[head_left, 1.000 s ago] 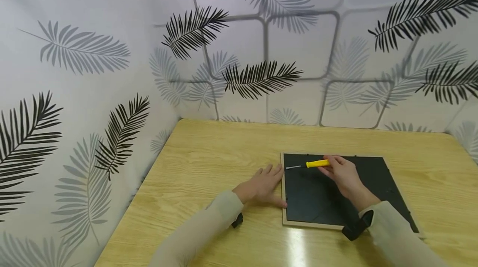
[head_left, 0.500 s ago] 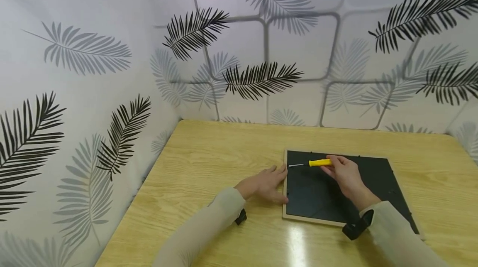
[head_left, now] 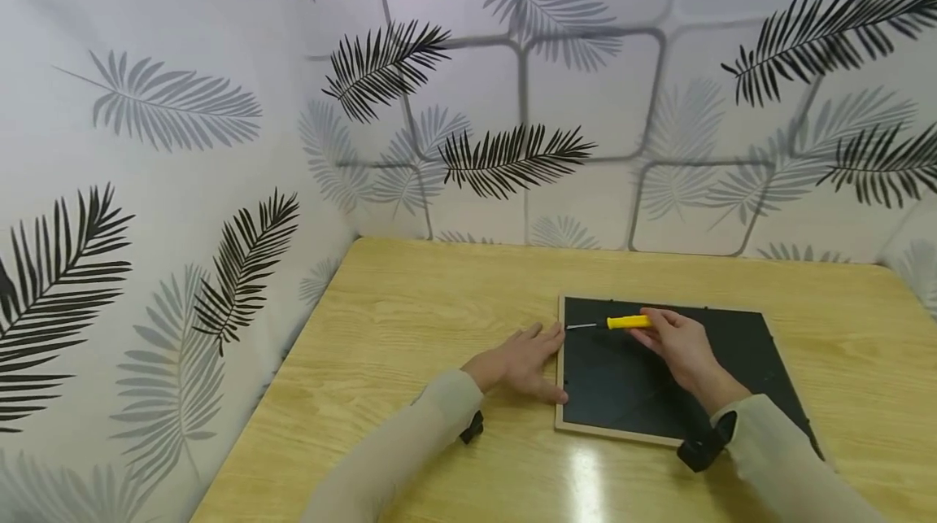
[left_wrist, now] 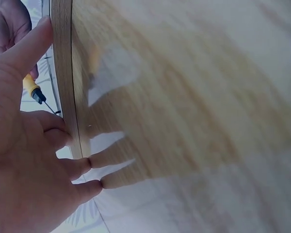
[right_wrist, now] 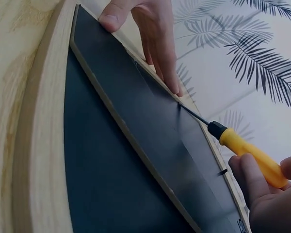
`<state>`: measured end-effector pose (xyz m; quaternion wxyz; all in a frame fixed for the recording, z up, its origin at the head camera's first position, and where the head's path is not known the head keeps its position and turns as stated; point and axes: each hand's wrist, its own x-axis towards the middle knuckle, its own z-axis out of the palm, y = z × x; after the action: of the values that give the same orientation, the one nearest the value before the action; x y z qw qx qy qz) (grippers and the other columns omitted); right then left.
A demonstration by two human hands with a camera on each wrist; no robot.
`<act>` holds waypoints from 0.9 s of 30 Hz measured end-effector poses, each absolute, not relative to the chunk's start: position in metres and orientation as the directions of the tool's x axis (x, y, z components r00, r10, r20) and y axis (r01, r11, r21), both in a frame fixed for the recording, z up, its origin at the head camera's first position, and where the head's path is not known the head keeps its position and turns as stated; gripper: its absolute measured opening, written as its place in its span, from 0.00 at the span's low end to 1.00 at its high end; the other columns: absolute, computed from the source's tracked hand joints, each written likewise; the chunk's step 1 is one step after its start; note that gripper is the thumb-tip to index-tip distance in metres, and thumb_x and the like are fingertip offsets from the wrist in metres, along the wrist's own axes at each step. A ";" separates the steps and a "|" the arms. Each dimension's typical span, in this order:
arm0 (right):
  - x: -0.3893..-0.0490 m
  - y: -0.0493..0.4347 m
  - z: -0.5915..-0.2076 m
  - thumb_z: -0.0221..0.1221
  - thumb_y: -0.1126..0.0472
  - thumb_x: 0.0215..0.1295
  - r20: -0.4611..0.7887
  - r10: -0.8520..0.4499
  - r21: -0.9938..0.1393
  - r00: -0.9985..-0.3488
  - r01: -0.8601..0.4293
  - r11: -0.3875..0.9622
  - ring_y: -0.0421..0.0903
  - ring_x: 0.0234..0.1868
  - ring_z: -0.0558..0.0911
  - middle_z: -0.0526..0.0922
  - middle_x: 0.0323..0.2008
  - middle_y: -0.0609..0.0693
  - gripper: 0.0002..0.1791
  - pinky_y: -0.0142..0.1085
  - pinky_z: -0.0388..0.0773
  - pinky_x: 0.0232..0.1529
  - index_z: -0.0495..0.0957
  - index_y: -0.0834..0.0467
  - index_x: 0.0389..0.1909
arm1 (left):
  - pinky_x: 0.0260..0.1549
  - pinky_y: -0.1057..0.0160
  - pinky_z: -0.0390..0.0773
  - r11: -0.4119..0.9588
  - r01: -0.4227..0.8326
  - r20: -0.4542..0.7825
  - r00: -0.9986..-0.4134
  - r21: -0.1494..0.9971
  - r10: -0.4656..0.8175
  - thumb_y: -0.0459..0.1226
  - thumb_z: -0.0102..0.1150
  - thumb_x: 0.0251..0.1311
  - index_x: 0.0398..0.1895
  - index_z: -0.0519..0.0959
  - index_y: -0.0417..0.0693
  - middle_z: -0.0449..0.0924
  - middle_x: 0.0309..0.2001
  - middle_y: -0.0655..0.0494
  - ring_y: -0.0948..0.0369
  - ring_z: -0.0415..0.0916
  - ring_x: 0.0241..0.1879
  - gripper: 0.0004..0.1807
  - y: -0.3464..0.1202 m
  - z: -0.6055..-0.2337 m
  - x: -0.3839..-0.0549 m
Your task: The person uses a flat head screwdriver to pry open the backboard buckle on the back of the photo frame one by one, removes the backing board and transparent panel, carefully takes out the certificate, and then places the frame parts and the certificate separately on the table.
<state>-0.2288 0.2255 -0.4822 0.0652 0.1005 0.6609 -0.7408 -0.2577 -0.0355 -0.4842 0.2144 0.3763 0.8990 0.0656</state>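
Observation:
A picture frame lies with its black backing board [head_left: 622,393] up on the wooden table, a thin pale wooden rim [head_left: 559,381] around the board. My left hand [head_left: 521,364] rests along the rim's left side, fingers spread and thumb over the edge. Between thumb and fingers, my right hand [head_left: 684,348] holds a yellow-handled screwdriver [head_left: 627,322] above the board. Its thin shaft points left, and in the right wrist view the tip meets the board's edge at the rim, close to the left hand's fingertips [right_wrist: 174,87]. A small black tab [right_wrist: 223,172] sticks out further along that edge.
The table [head_left: 410,287] has a light wood grain and extends around the frame. White walls [head_left: 468,84] with grey and black feather patterns stand behind it and to the left. Black wrist cameras [head_left: 703,451] hang under both sleeves.
The frame has shifted slightly away and to the right, and my left hand stays at its left edge. The screwdriver tip has moved slightly with it, my right hand keeping its grip.

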 end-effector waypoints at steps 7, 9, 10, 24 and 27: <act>-0.230 0.218 -0.481 0.46 0.54 0.74 -0.176 0.092 -0.984 -0.980 0.176 -0.006 0.34 0.37 0.82 0.65 0.58 0.69 0.31 0.33 0.75 0.46 0.58 0.74 0.66 | 0.67 0.49 0.42 0.701 0.653 -0.310 -0.629 0.287 0.713 0.66 0.55 0.53 0.76 0.42 0.48 0.34 0.75 0.56 0.50 0.34 0.73 0.57 -0.037 -0.489 -0.259; -0.230 0.214 -0.478 0.47 0.53 0.73 -0.152 0.109 -0.987 -0.982 0.158 0.042 0.33 0.37 0.82 0.66 0.57 0.68 0.31 0.31 0.75 0.45 0.60 0.73 0.65 | 0.67 0.49 0.41 0.702 0.650 -0.306 -0.632 0.292 0.712 0.66 0.56 0.53 0.76 0.42 0.48 0.34 0.75 0.56 0.50 0.33 0.73 0.57 -0.037 -0.490 -0.259; -0.231 0.212 -0.477 0.48 0.52 0.73 -0.136 0.120 -0.987 -0.984 0.144 0.069 0.33 0.36 0.82 0.67 0.56 0.68 0.31 0.31 0.76 0.44 0.62 0.73 0.65 | 0.67 0.49 0.41 0.701 0.650 -0.303 -0.632 0.294 0.713 0.65 0.56 0.53 0.76 0.42 0.48 0.34 0.75 0.56 0.50 0.33 0.73 0.57 -0.038 -0.490 -0.259; -0.231 0.154 -0.444 0.51 0.53 0.72 0.150 0.142 -0.902 -0.978 -0.077 0.425 0.55 0.44 0.83 0.80 0.46 0.66 0.22 0.27 0.77 0.36 0.76 0.68 0.53 | 0.67 0.49 0.43 0.733 0.626 -0.294 -0.672 0.265 0.680 0.68 0.54 0.52 0.76 0.44 0.49 0.35 0.75 0.57 0.52 0.36 0.73 0.56 -0.034 -0.491 -0.254; -0.235 0.159 -0.447 0.51 0.54 0.72 0.132 0.130 -0.915 -0.983 -0.070 0.398 0.56 0.46 0.82 0.79 0.48 0.66 0.22 0.27 0.77 0.37 0.75 0.67 0.55 | 0.67 0.50 0.46 0.747 0.623 -0.283 -0.691 0.234 0.665 0.69 0.52 0.52 0.76 0.45 0.48 0.37 0.75 0.55 0.51 0.38 0.73 0.56 -0.032 -0.491 -0.252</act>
<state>-0.2354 0.1591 -0.4470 -0.0912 0.0182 0.8310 -0.5485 -0.2522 -0.0316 -0.4911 0.1770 0.3509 0.9176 0.0598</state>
